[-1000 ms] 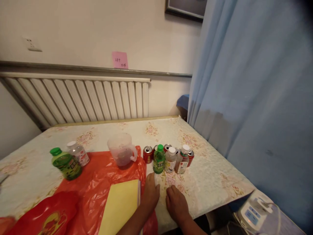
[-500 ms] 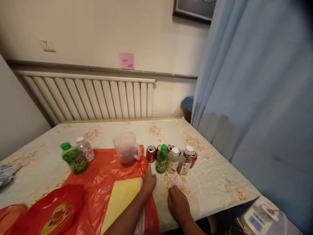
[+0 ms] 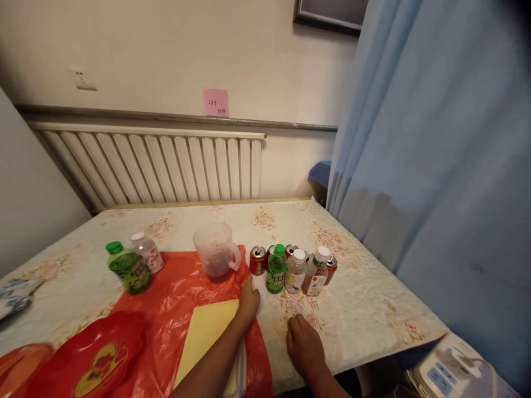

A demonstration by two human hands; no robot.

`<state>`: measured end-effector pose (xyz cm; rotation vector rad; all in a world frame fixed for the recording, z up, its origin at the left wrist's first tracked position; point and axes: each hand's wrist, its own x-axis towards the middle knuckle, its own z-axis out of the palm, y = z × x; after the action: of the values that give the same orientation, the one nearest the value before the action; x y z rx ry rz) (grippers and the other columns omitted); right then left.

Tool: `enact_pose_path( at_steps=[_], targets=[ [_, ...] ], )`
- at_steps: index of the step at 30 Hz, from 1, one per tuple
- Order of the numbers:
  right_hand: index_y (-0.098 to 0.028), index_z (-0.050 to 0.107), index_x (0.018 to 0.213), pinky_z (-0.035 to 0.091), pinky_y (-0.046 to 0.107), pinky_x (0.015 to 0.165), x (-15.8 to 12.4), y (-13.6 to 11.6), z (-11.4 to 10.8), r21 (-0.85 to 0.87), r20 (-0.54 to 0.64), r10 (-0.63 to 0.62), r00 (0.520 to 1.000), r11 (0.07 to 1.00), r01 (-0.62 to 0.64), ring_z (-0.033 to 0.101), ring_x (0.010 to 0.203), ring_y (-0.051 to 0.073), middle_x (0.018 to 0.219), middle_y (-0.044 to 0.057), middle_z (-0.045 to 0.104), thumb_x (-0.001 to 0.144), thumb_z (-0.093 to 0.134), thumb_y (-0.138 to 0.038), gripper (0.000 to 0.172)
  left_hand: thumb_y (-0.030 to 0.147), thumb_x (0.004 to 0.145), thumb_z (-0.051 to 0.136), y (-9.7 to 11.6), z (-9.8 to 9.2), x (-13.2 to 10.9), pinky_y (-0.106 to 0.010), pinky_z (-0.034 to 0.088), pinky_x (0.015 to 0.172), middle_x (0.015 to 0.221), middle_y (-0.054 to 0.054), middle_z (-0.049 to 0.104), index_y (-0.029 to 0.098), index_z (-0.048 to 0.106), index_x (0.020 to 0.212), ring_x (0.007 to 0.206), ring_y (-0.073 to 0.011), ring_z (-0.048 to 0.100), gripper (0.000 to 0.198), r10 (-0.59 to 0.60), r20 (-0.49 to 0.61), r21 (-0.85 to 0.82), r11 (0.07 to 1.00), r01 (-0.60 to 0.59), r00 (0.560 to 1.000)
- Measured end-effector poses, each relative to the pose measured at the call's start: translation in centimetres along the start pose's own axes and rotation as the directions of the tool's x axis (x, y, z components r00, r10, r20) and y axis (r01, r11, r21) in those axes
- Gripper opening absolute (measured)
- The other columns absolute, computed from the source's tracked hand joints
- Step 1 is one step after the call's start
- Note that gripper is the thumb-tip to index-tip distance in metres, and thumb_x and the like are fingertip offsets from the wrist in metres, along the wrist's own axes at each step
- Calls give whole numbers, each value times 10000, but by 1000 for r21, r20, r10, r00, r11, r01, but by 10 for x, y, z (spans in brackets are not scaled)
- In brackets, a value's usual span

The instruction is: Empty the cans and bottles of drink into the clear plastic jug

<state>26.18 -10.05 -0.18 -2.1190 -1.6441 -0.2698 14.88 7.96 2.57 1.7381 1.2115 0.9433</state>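
My left hand (image 3: 249, 300) lies at the right edge of a red plastic sheet (image 3: 166, 301), touching it beside a folded yellow cloth (image 3: 209, 326). Its fingers are largely hidden, so whether they pinch the plastic is unclear. On the flowered tablecloth, my right hand (image 3: 306, 347) rests as a loose fist with nothing visible in it. Just beyond the hands stand a green-capped bottle (image 3: 276, 273), a white-capped bottle (image 3: 295, 275), a bottle of brownish drink (image 3: 315, 276) and several red cans (image 3: 258, 262). A translucent pitcher (image 3: 213, 251) stands on the plastic.
Left of the pitcher are a large green bottle (image 3: 129, 271) and a clear bottle (image 3: 148, 257). A red scalloped tray (image 3: 62, 359) and an orange basin (image 3: 19, 362) sit at the near left. A power strip (image 3: 442, 376) and blue curtain (image 3: 415, 193) are on the right.
My left hand has shifted slightly left and away from me along the plastic's edge. My right hand stays a fist in about the same place. The bottles, cans and pitcher have not moved.
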Motion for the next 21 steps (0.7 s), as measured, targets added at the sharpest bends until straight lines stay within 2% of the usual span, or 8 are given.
enact_pose_path(
  at_steps=[6, 11, 14, 16, 18, 21],
  targets=[
    [-219, 534, 774, 326, 275, 694, 0, 0, -2, 1, 0, 1, 1000, 1000, -1, 535, 769, 172, 813, 16, 562, 824, 484, -48, 185, 55, 647, 503, 12, 9, -23, -407, 256, 1157, 1400, -199, 503, 88, 517, 1249, 1348, -287, 419, 603, -103, 73, 95, 991, 96, 992],
    [-221, 525, 767, 329, 276, 683, -1, 1, -1, 5, -33, -40, 999, 999, 40, 540, 752, 174, 799, 13, 558, 813, 482, -41, 190, 51, 660, 504, 21, -3, -28, -389, 241, 1153, 1398, -182, 506, 97, 521, 1251, 1348, -284, 411, 594, -148, 110, 126, 983, 134, 983],
    [-223, 522, 768, 337, 281, 681, -3, 3, 2, 4, -20, -73, 997, 997, 73, 549, 738, 178, 787, 13, 556, 826, 467, -48, 192, 64, 661, 513, 25, -19, -34, -353, 335, 1085, 1273, -155, 606, 114, 595, 1154, 1227, -260, 522, 502, -116, 140, 111, 989, 100, 983],
    [-226, 522, 774, 346, 285, 683, -4, 5, 4, 14, -17, -97, 995, 995, 97, 556, 734, 179, 780, 10, 556, 839, 462, -63, 186, 81, 671, 506, 26, -32, -40, -333, 430, 971, 1075, -97, 694, 150, 648, 1030, 1044, -228, 614, 392, -84, 160, 87, 994, 71, 983],
    [-230, 523, 782, 357, 285, 686, -6, 7, 6, 32, -27, -120, 992, 992, 121, 564, 732, 179, 777, 8, 558, 849, 463, -82, 173, 97, 677, 500, 26, -49, -45, -307, 484, 838, 884, -39, 713, 179, 669, 918, 856, -195, 644, 306, -53, 168, 54, 998, 45, 984],
    [-233, 525, 784, 378, 282, 679, -7, 10, 9, 49, -50, -140, 989, 989, 142, 575, 717, 172, 775, 7, 563, 861, 460, -113, 157, 135, 696, 505, 25, -82, -47, -277, 493, 722, 777, -7, 689, 187, 664, 879, 727, -168, 636, 249, -9, 115, 10, 1000, 8, 993]
  ],
)
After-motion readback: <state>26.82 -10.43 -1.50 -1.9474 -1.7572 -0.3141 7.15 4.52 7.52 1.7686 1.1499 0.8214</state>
